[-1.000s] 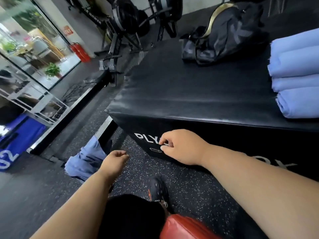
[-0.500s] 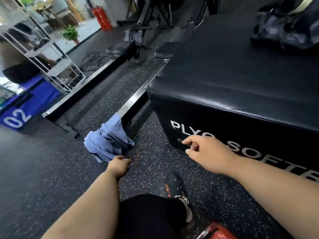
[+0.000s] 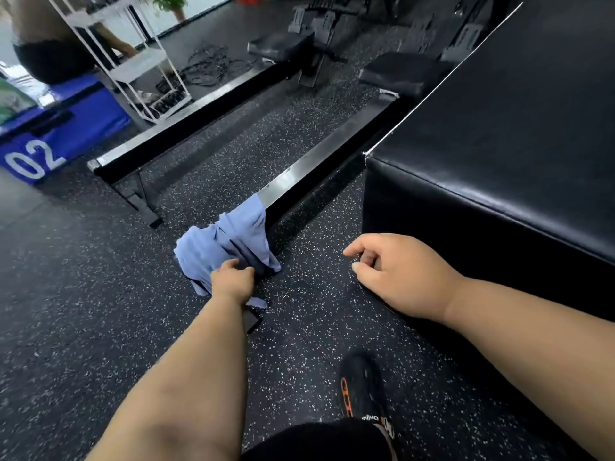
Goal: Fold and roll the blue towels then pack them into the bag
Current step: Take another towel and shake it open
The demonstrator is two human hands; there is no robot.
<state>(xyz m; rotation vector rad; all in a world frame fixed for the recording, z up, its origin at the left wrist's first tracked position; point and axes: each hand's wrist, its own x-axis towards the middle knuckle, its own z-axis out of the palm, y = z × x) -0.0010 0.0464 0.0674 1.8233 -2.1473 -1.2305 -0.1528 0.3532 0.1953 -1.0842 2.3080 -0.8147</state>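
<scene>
At far left stands a blue box (image 3: 63,141) marked 02, beside a white rack (image 3: 133,61). Centre-left, 1 crumpled blue towel (image 3: 226,241) lies on the speckled floor (image 3: 83,311), partly draped over the end of a metal rail (image 3: 319,161). The person's left hand (image 3: 233,281) rests on the towel's near edge, fingers curled into the cloth. To its right, apart from the towel, the right hand (image 3: 399,274) hovers with loosely curled fingers, holding nothing. At far right sits a black padded box (image 3: 499,144). Gathering a full handful before lifting would likely keep the cloth from snagging on the rail.
</scene>
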